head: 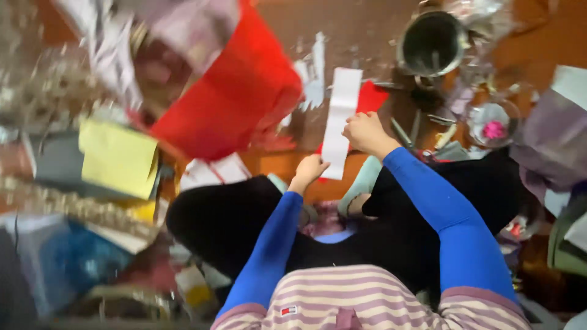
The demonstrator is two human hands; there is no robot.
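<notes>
Fingers of left hand (310, 168), right hand (365, 133) gripping one white paper strip (339, 119)

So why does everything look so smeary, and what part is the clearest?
In the head view, motion blur smears the edges, worst on the red sheet and the glittery clutter at left. The middle is clearest: both hands, left and right, on the white paper strip. The metal pot shows soft glare.
</notes>
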